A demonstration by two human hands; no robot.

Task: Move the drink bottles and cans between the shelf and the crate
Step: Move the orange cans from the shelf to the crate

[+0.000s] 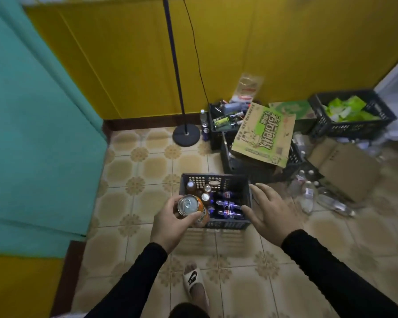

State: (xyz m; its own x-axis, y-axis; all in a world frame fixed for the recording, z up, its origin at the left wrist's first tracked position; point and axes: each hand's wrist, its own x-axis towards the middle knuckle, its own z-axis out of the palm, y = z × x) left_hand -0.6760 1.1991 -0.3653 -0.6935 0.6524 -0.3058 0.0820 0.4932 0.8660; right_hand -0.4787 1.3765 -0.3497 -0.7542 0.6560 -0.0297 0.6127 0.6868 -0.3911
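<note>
Orange soda can (193, 208) is being held above the near-left corner of the dark crate (249, 204), gripped around its sidewall by the left hand (171, 223). Likely rigid, smooth, maybe slippery; a mid-body grip is judged safest. Right hand (268, 208) is being kept spread, empty.

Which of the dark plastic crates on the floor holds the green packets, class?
The far right crate, beside the white door, holds green packets. The crate below the hands holds bottles; the two between hold bottles and a cardboard box.
</note>
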